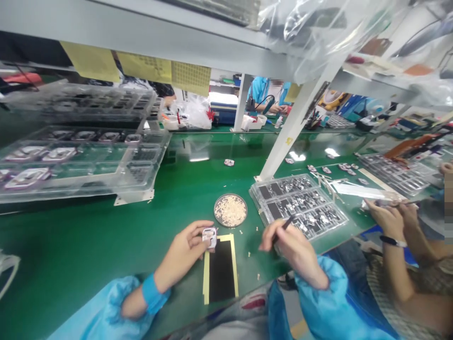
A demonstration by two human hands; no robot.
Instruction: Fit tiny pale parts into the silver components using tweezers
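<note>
My left hand [187,248] is closed on a small square white part with a pinkish rim [209,237], thumb across its face. Beneath that part lies a black pad [222,274] edged with yellow tape. My right hand [292,245] grips a dark, slim tool like tweezers [284,227]; its tips are hard to make out. Just beyond both hands sits a round dish [230,210] of small pale pieces. A clear compartment tray [300,205] with black and silvery small parts stands beyond my right hand.
On the left, clear trays [81,160] hold more square parts. A slanted white post [293,127] rises behind the compartment tray, under an overhead shelf [148,38]. At right, a co-worker's hands [392,217] hold something. Tiny pale scraps dot the green table [184,189].
</note>
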